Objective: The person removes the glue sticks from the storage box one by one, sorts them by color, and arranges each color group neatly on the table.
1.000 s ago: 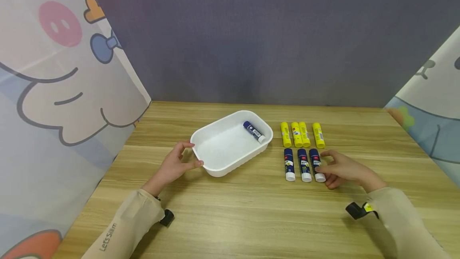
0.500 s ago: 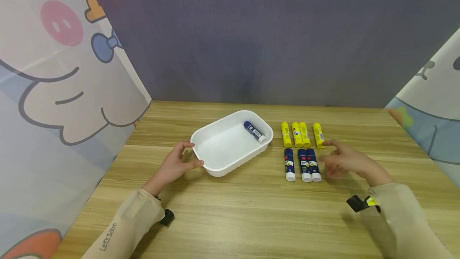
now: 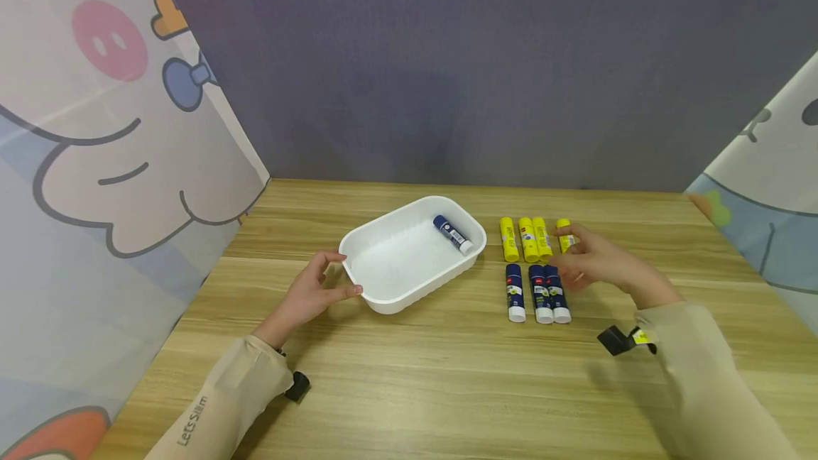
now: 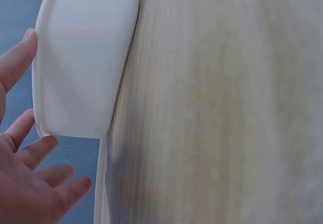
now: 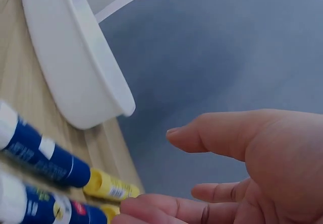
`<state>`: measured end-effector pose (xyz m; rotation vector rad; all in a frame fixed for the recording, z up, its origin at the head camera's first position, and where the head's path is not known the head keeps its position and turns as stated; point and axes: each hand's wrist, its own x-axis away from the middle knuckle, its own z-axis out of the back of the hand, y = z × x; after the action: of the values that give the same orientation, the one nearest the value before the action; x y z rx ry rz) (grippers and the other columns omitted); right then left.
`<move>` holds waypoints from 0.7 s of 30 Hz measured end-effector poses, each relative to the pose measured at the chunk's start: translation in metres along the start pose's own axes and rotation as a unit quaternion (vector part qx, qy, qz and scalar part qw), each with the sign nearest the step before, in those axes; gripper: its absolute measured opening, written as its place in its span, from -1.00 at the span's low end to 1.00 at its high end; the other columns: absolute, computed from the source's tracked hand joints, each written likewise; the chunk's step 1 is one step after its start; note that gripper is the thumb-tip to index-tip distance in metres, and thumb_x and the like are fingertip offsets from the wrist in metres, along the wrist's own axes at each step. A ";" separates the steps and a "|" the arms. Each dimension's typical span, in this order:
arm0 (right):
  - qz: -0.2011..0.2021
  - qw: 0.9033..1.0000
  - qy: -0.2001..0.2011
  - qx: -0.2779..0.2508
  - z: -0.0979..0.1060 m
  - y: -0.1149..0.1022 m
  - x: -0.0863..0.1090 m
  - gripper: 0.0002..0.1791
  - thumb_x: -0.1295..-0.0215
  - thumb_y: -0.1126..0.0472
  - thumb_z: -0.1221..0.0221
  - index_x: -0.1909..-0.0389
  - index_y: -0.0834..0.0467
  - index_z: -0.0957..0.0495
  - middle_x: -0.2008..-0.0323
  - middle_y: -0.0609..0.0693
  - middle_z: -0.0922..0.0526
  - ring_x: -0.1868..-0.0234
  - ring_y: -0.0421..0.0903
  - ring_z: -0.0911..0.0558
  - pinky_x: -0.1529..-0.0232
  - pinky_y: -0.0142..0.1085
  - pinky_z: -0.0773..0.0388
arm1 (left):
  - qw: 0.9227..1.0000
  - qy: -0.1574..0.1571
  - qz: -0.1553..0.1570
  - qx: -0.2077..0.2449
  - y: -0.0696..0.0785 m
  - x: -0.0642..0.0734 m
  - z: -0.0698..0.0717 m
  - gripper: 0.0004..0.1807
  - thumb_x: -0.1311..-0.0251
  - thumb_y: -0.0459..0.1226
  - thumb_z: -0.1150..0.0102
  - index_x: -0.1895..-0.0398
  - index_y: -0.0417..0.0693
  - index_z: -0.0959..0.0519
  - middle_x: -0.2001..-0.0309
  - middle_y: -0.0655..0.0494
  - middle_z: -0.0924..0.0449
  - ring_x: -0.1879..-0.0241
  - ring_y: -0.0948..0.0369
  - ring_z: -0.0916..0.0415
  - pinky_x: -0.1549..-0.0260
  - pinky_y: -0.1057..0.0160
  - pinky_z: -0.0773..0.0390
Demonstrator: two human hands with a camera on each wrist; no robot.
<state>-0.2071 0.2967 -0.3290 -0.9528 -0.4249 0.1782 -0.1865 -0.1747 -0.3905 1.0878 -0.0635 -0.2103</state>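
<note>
My left hand [image 3: 307, 297] touches the near left end of a white plastic tray [image 3: 367, 288] with thumb and index finger spread along its rim. In the left wrist view the other fingers hang loosely beside the corner. A navy glue stick [image 3: 451, 234] with a white end lies inside the tray. My right hand [image 3: 597, 265], fingers relaxed, hovers over the right end of two rows of glue sticks. Its fingertips overlap the rightmost yellow glue stick [image 3: 563, 223], partly hiding it. Below are three navy glue sticks [image 3: 515, 294], the right two side by side.
Several yellow glue sticks [image 3: 508, 240] form the back row, right of the tray. A dark grey panel [image 3: 479, 77] stands behind the wooden table [image 3: 434, 382]. Cartoon-printed sheets [image 3: 147, 183] rise at both sides.
The rightmost navy glue stick was slid left against its neighbour. My right hand then left it and moved up toward the rightmost yellow one. My left hand and the tray stayed put.
</note>
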 end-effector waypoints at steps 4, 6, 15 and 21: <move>0.011 1.000 -0.001 0.000 -0.004 -0.011 -0.008 -0.16 -0.43 0.19 -0.15 -0.48 0.40 0.14 0.19 0.32 -0.58 0.33 0.11 -0.66 0.27 -0.04 -0.72 | 1.000 -0.002 0.004 -0.001 0.001 0.000 0.000 -0.31 -0.10 -0.32 -0.46 -0.22 -0.35 -0.31 -0.41 -0.36 -0.20 -0.46 -0.26 0.01 -0.33 -0.37 -0.02; 0.017 1.000 -0.001 -0.002 -0.005 -0.017 -0.012 -0.16 -0.43 0.19 -0.16 -0.48 0.39 0.13 0.20 0.32 -0.58 0.33 0.11 -0.66 0.26 -0.04 -0.71 | 1.000 -0.002 0.006 -0.001 0.001 0.001 0.000 -0.32 -0.11 -0.32 -0.46 -0.22 -0.34 -0.31 -0.41 -0.36 -0.19 -0.46 -0.27 0.02 -0.32 -0.39 -0.02; 0.046 0.999 0.000 0.005 -0.014 -0.047 -0.032 -0.20 -0.42 0.21 -0.17 -0.48 0.36 0.05 0.18 0.30 -0.58 0.25 0.16 -0.63 0.20 -0.02 -0.70 | 1.000 -0.001 0.004 -0.001 0.000 0.000 0.000 -0.31 -0.10 -0.32 -0.46 -0.22 -0.35 -0.31 -0.41 -0.37 -0.20 -0.46 -0.26 0.00 -0.34 -0.36 -0.03; 0.053 0.999 0.000 -0.001 -0.019 -0.058 -0.044 -0.19 -0.40 0.23 -0.18 -0.48 0.35 0.06 0.20 0.22 -0.59 0.27 0.07 -0.64 0.18 -0.03 -0.70 | 1.000 -0.003 0.002 -0.001 -0.001 -0.001 0.000 -0.31 -0.11 -0.30 -0.46 -0.22 -0.35 -0.31 -0.42 -0.36 -0.19 -0.46 -0.26 0.01 -0.35 -0.34 -0.01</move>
<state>-0.2407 0.2343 -0.3031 -0.9776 -0.3754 0.2743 -0.1872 -0.1751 -0.3916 1.0842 -0.0709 -0.2107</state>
